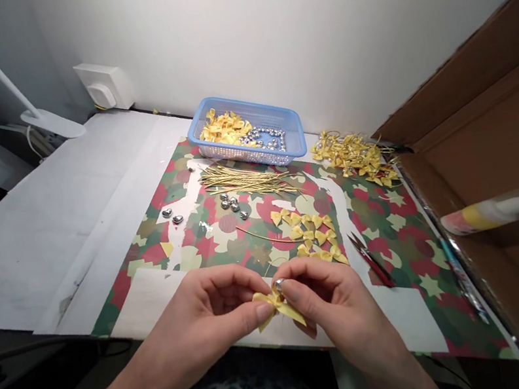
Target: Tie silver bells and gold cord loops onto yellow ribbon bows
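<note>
Yellow ribbon was what I held, a little bow (278,304) pinched between my two hands just past the near edge of the tabletop (47,236). My left hand (210,315) gripped one side of the bow with thumb and finger. My right hand (324,300) gripped the other side and pressed a tiny silver bead (279,283) onto the middle. Both hands were close together, fingertips almost touching.

I think I was only partway through. A heap of finished bows (357,155) with gold wire lay at the far right side of the patterned paper (394,225). But plain yellow bows (313,232) waited in the middle of the paper, just beyond my right hand. More sat in the blue basket (296,132) at the far edge, with silver beads in there too. A bunch of thin gold wires (247,180) lay in front of the basket. A few loose silver hearts (232,204) were near them, and two more sat further left. Small red scissors (371,261) rested right beside my right hand. So lots were left to make.
</note>
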`<state>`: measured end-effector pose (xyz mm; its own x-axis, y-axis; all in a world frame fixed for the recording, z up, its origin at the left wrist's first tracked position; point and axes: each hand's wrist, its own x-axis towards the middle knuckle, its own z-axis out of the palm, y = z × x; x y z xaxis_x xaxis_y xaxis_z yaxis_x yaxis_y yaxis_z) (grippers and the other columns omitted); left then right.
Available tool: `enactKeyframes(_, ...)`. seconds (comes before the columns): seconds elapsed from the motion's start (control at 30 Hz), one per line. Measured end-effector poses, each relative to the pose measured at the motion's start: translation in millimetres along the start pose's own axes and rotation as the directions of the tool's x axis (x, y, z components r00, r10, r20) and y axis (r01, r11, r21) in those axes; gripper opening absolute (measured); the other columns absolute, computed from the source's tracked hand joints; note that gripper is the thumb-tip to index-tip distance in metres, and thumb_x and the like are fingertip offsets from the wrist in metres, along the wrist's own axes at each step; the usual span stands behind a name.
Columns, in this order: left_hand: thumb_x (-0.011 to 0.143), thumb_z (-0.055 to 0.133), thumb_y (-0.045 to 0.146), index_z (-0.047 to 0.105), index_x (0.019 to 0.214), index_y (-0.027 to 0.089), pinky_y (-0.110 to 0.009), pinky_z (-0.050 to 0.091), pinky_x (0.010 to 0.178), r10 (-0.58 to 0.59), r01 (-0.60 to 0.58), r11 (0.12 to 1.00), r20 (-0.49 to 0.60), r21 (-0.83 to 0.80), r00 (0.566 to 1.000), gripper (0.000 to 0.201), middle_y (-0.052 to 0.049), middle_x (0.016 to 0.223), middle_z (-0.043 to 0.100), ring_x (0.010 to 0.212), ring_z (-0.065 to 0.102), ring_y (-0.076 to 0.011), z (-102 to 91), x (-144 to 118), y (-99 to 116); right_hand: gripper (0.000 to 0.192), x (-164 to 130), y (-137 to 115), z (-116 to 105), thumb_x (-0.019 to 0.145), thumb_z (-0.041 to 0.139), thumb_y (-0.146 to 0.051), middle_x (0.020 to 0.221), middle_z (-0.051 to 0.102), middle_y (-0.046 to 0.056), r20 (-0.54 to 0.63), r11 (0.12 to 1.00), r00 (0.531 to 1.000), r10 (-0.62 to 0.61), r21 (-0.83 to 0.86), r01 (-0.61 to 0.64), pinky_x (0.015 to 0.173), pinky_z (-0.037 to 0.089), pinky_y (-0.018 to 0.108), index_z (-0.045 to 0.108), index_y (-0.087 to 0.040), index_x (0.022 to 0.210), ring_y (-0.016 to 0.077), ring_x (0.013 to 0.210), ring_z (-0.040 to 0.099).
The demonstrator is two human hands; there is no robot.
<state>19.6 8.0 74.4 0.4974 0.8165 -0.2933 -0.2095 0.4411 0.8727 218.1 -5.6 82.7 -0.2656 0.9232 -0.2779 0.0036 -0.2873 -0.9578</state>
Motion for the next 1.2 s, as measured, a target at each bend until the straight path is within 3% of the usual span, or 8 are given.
enactKeyframes(0.13,0.087,0.081,0.026,0.08,0.089,0.022,-0.024,0.055,0.069,0.001,-0.001,1.0,-0.011,0.003,1.0,0.005,-0.001,0.079,0.076,0.077,0.068,-0.0156,0.4,1,1,0.027,-1,-2,1,0.095,0.068,-0.044,0.066,0.057,-0.002,-0.018,0.998,0.998,-0.052,-0.035,0.051,0.046,0.038,0.019,0.072,-0.017,0.091,0.0077,0.051,0.047)
enactKeyframes(0.27,0.089,0.078,0.026,0.08,0.091,0.024,-0.021,0.053,0.069,0.045,-0.042,0.997,-0.036,0.072,0.998,0.003,0.001,0.081,0.076,0.076,0.066,-0.0127,-1.5,0,1,0.009,-6,-5,-5,0.098,0.065,-0.024,0.09,0.068,0.002,-0.004,0.932,0.956,-0.292,-0.227,0.283,0.064,0.051,0.022,0.074,-0.023,0.098,0.0126,0.075,0.061)
enactKeyframes(0.4,0.09,0.078,0.028,0.08,0.093,0.025,-0.023,0.056,0.073,0.137,-0.105,0.962,-0.114,0.254,0.984,0.006,0.0,0.084,0.078,0.079,0.069,-0.0148,-1.3,-3,1,0.026,-10,-6,-13,0.099,0.061,-0.016,0.112,0.07,0.002,0.062,0.849,0.911,-0.407,-0.344,0.402,0.077,0.054,0.024,0.072,-0.031,0.118,0.0134,0.089,0.065)
enactKeyframes(0.67,0.087,0.077,0.022,0.081,0.092,0.026,-0.024,0.061,0.07,0.375,-0.227,0.841,-0.226,0.492,0.899,0.008,0.002,0.085,0.082,0.076,0.075,-0.0165,2.9,-4,0,0.014,-16,-4,-1,0.099,0.061,-0.025,0.08,0.061,0.0,-0.023,0.726,0.879,-0.476,-0.575,0.378,0.061,0.044,0.024,0.063,-0.02,0.086,0.0123,0.069,0.056)
enactKeyframes(0.77,0.086,0.078,0.019,0.08,0.092,0.028,-0.02,0.062,0.071,0.426,-0.277,0.839,-0.248,0.469,0.87,0.011,0.004,0.085,0.082,0.076,0.076,-0.0151,4.2,-4,-2,0.027,-14,6,6,0.104,0.052,-0.033,0.08,0.062,0.002,-0.023,0.806,0.914,-0.404,-0.482,0.344,0.064,0.045,0.025,0.065,-0.019,0.085,0.014,0.073,0.059)
enactKeyframes(0.87,0.085,0.076,0.014,0.08,0.089,0.029,-0.017,0.061,0.071,0.472,-0.304,0.809,-0.247,0.504,0.846,0.016,0.006,0.082,0.082,0.074,0.076,-0.0128,7.0,-4,-5,0.048,-7,19,12,0.105,0.047,-0.052,0.068,0.055,0.0,-0.014,0.964,0.98,-0.199,-0.181,0.193,0.056,0.041,0.025,0.062,-0.017,0.076,0.0119,0.059,0.052)
enactKeyframes(0.97,0.084,0.075,0.009,0.08,0.089,0.029,-0.015,0.06,0.073,0.529,-0.311,0.757,-0.261,0.574,0.807,0.021,0.008,0.082,0.082,0.074,0.076,-0.0109,9.2,-3,-8,0.046,-2,24,17,0.101,0.054,-0.057,0.064,0.05,-0.002,0.004,0.997,0.998,-0.061,0.053,0.06,0.053,0.039,0.022,0.062,-0.017,0.079,0.0091,0.054,0.047)
enactKeyframes(1.2,0.08,0.077,0.007,0.08,0.089,0.03,-0.013,0.06,0.073,0.584,-0.31,0.718,-0.297,0.623,0.755,0.024,0.01,0.082,0.083,0.073,0.077,-0.01,10.3,-4,-11,0.009,-4,24,25,0.094,0.068,-0.03,0.085,0.06,0.001,-0.216,0.968,0.944,-0.251,-0.082,0.238,0.06,0.045,0.022,0.07,-0.021,0.096,0.0116,0.07,0.054)
